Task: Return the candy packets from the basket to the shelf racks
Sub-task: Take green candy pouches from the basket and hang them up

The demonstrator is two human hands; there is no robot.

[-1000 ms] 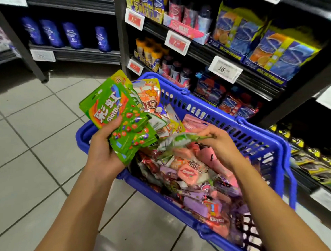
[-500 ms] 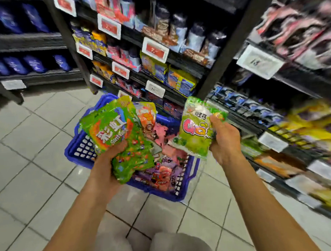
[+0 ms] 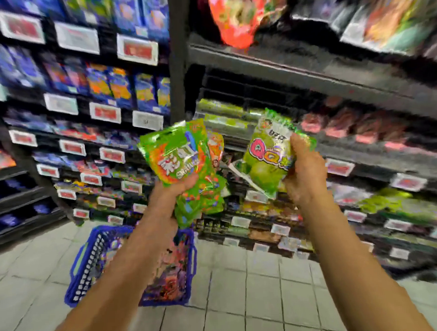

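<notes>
Retail shop, likely convenience store or supermarket aisle. Dark tiered shelf racks (image 3: 296, 74) stocked with bagged and boxed goods, detail blurred. Price labels (image 3: 137, 49) along shelf edges. Blue shopping basket (image 3: 84, 266) on tiled floor (image 3: 243, 302).

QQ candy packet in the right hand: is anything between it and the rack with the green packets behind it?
Nothing visible. The right hand holds the QQ candy packet up in open air before the green packets on the rack; the left hand's Skittles packets sit off to the side.
</notes>
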